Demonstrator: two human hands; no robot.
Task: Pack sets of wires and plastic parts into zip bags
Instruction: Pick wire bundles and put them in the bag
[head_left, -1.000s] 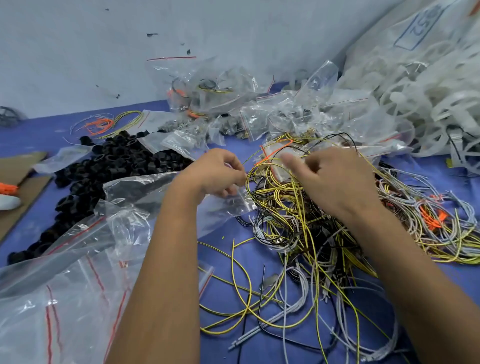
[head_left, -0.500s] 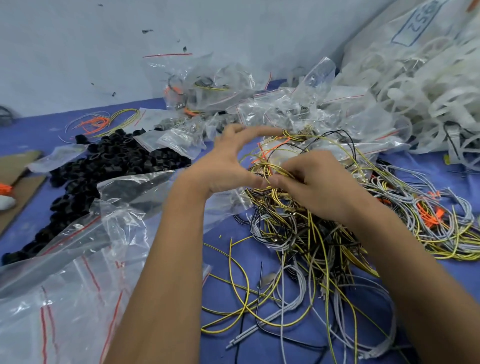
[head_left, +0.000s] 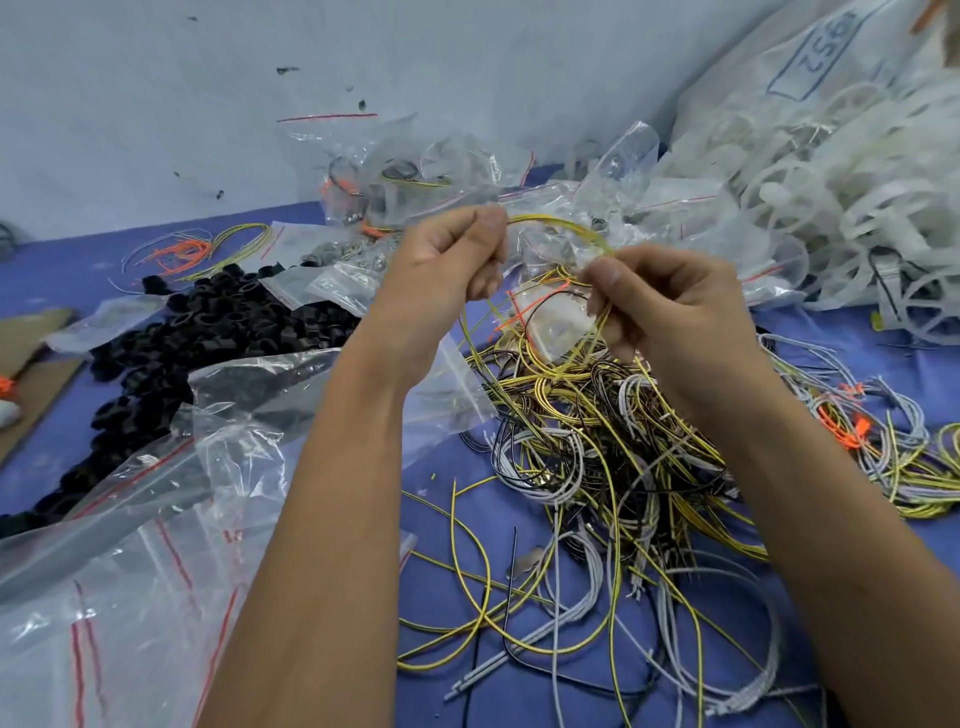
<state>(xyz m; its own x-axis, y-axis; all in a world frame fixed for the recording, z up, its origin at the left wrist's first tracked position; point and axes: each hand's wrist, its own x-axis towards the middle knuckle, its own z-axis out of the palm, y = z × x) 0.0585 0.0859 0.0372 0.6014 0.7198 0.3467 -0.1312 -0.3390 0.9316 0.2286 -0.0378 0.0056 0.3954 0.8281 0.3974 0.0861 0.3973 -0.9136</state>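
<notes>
A yellow wire (head_left: 558, 224) arcs between my two hands, raised above the blue table. My left hand (head_left: 449, 257) pinches one end of it between thumb and fingers. My right hand (head_left: 665, 304) grips the other part, from which yellow strands trail down into the tangled wire pile (head_left: 597, 415) of yellow, black and grey wires. A heap of black plastic parts (head_left: 208, 332) lies to the left. Clear zip bags (head_left: 156, 545) with red seal lines are spread under my left forearm.
Filled zip bags (head_left: 415, 176) are heaped against the wall at the back. A big sack of white plastic parts (head_left: 831, 182) fills the right rear. Brown cardboard (head_left: 26, 343) lies at the left edge. Loose orange and yellow wires (head_left: 197, 249) lie at back left.
Both hands have risen from the wire pile, pulling a yellow wire up out of it. The hands have spread apart, stretching the wire into an arc between them.
</notes>
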